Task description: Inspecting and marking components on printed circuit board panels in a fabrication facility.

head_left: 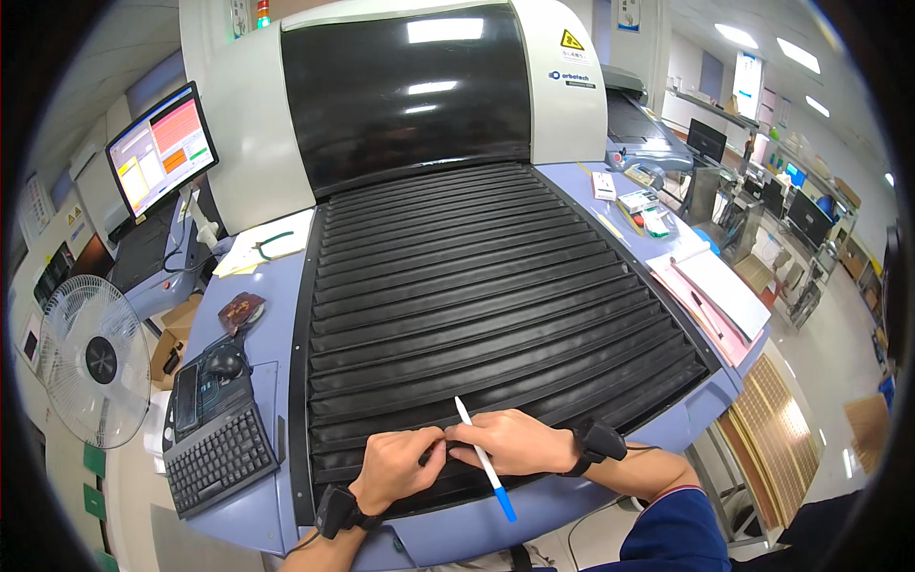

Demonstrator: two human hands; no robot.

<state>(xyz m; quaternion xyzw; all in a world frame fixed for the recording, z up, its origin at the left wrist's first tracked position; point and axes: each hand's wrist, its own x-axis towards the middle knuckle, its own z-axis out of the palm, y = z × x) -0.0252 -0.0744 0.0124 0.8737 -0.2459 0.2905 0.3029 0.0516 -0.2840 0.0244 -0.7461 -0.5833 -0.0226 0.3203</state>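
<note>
white pen with a blue end (490,470), slanting through the grip of the right hand (519,444) above the black bellows cover (477,305).
the right hand is closed narrowly around the barrel; the left hand (393,465) is curled with its fingertips just beside the right's, and i cannot tell whether it pinches anything. the pen looks light, stiff and smooth enough to slip, best held mid-barrel. a black keyboard (221,459) sits off to the left.

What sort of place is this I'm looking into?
Probably a factory workshop or inspection room: a large hooded machine with a black pleated bed, a yellow warning sign on its housing, and a lit monitor beside it suggest so.
</note>
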